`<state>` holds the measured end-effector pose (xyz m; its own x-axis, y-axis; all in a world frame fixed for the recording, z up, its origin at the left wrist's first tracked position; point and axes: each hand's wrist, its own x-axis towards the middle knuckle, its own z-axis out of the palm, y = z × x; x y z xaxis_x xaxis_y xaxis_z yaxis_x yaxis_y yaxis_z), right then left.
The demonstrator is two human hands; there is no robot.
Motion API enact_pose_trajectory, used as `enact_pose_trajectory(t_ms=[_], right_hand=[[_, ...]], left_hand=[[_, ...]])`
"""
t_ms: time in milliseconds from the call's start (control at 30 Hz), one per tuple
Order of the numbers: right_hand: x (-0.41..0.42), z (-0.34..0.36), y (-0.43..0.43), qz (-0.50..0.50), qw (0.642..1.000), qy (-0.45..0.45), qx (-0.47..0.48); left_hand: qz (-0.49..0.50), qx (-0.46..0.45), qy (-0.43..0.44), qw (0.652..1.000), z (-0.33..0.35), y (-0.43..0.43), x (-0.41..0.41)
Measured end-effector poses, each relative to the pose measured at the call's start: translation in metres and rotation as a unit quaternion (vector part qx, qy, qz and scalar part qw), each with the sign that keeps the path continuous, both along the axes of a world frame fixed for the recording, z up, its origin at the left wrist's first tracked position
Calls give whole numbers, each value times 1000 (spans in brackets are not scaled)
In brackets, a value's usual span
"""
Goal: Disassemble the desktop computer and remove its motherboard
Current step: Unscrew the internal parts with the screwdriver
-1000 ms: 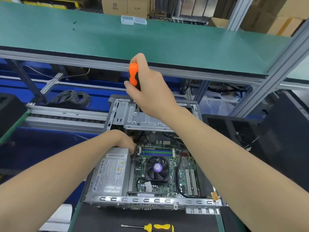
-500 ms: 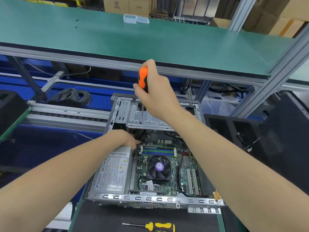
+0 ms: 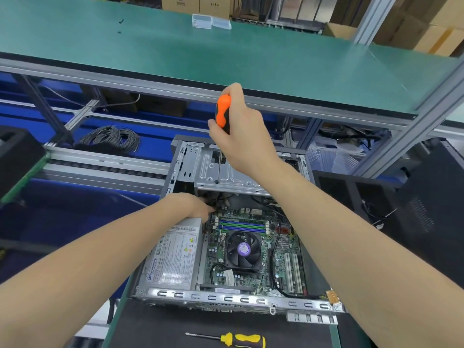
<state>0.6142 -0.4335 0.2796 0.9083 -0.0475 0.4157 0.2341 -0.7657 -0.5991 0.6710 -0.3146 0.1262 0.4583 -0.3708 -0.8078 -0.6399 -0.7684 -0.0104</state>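
the motherboard lies flat inside the open desktop case on the bench. your right hand wraps the orange screwdriver; hold its tip square on the drive cage. your left hand reaches beside the power supply, fingers hidden, so i cannot tell its grip. cage and cables crowd the board.

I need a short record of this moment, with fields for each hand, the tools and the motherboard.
right hand: grips orange screwdriver upright, tip on the metal drive cage
left hand: reaches into the case beside the power supply; fingertips hidden
motherboard: inside the case, fan on it, not yet removed
yellow screwdriver: lies unused on the black mat in front of the case
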Motion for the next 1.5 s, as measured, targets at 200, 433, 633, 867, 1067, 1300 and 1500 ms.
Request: enact_pose_trajectory(t_ms=[200,433,633,867,1067,1300,1500], right_hand=[[2,0,1,-4,1000,6,-3],[4,2,1,-5,1000,0,-11],[5,0,0,-3,1000,3,-8],[5,-3,0,2,1000,5,-5],[7,-3,-1,0,1000,-3,-4],[9,-5,-3,-8,1000,-12,-1],[10,-1,-4,13,1000,25,-13]], left_hand=[[14,-1,-19,1000,-7,-1,4],[51,43,-33,997,-15,-4,9],[49,53,-14,997,-15,-2,11],[45,12,-3,999,-34,1,15],[42,10,1,999,-38,0,16],[40,4,3,999,-38,-1,16],[30,8,-2,1000,-36,-3,14]])
